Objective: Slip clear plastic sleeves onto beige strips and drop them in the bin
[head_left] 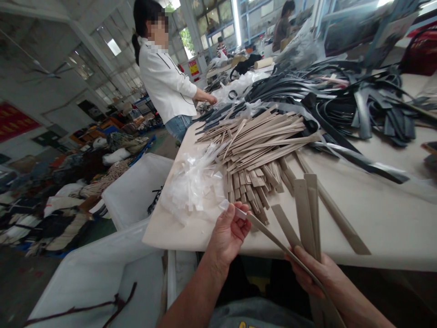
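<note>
My left hand [229, 233] is closed in a pinch on a small translucent plastic strip [241, 213], right at the end of a long beige strap [269, 235]. That strap runs down to my right hand [319, 269], which is closed around it and a bunch of several more beige straps [307, 209] standing upward. Just beyond my hands, a big pile of flat beige straps [262, 141] lies on the table [344, 214]. Left of the pile is a heap of clear plastic strips [194, 182]. One loose beige strap [336, 212] lies to the right.
Black straps [341, 95] cover the back right of the table. White bins [88, 269] stand below its left edge, one with a dark cord inside. A person in a white top [164, 82] works at the table's far left. Bundled materials [68, 205] fill the floor at left.
</note>
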### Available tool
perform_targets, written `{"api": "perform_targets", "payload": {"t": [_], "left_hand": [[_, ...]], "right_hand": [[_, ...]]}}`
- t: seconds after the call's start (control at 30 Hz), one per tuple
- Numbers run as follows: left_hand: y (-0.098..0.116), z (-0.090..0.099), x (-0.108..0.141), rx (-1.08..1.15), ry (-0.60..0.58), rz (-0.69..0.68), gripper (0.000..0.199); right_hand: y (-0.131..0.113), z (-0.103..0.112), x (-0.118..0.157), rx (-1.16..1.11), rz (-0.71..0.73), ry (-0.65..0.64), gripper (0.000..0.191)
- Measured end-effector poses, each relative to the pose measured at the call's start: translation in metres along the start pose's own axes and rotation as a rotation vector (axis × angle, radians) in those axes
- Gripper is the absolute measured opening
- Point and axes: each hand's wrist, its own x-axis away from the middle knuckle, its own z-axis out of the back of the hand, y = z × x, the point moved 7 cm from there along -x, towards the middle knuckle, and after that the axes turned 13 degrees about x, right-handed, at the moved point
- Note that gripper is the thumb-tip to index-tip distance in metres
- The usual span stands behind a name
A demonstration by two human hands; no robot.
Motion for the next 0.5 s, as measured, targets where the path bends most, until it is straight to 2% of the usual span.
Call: {"api": "perform_targets", "payload": {"t": [0.17, 0.33, 0.43, 0.5], "left_hand": [[-0.004, -0.004, 0.001, -0.046, -0.011, -0.015, 0.029], [-0.028, -0.006, 0.01, -0.211, -0.082, -0.045, 0.028], [-0.034, -0.007, 0.012, -0.327, -0.101, -0.066, 0.03], [-0.024, -0.011, 0.009, -0.379, -0.091, -0.114, 0.031]], "right_hand": [[0.0, -0.002, -0.003, 0.022, -0.004, 0.003, 0.059], [-0.013, -0.02, -0.006, 0.08, -0.006, -0.044, 0.059], [-0.026, -0.03, -0.002, 0.176, 0.084, -0.101, 0.064], [-0.034, -0.028, 0.005, 0.32, 0.182, -0.118, 0.068]]}}
